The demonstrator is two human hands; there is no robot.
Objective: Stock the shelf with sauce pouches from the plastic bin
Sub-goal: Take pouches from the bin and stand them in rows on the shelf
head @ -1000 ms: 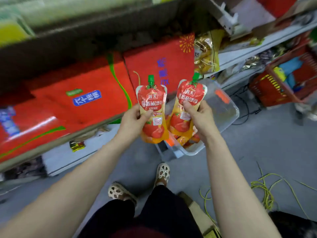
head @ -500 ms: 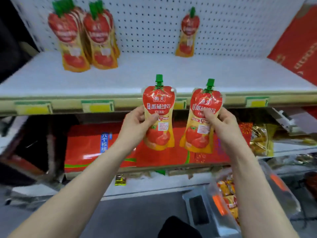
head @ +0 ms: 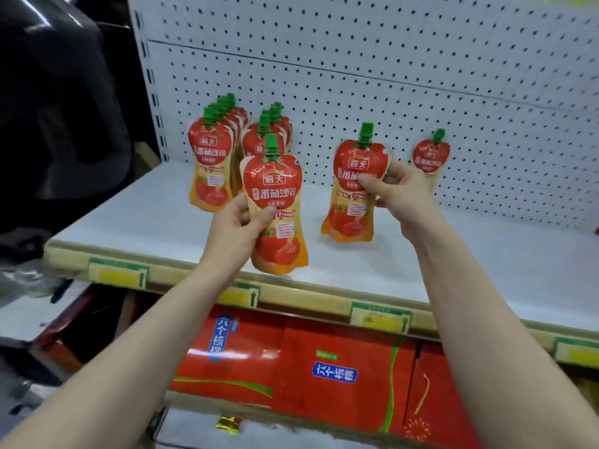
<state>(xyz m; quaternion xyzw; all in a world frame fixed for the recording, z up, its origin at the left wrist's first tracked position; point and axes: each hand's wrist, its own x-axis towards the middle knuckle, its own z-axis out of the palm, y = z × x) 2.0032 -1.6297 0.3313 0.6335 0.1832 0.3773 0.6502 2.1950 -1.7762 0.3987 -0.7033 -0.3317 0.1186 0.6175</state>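
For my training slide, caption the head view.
Left hand and right hand each bring a tomato sauce pouch to the white shelf.

sauce pouches (head: 275, 209): red/orange, green caps | shelf (head: 486, 254): white | pegboard (head: 389, 76): white, black dots | cartons (head: 324, 367): red

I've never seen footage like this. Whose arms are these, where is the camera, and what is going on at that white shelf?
There is no machine here: a person wears a camera on the head, so you look down along their bare arms. The left hand holds one red tomato sauce pouch, and the right hand holds another pouch, both over the white shelf. Two rows of pouches already stand at the back left, and a single pouch leans on the pegboard. Red boxes fill the shelf below.
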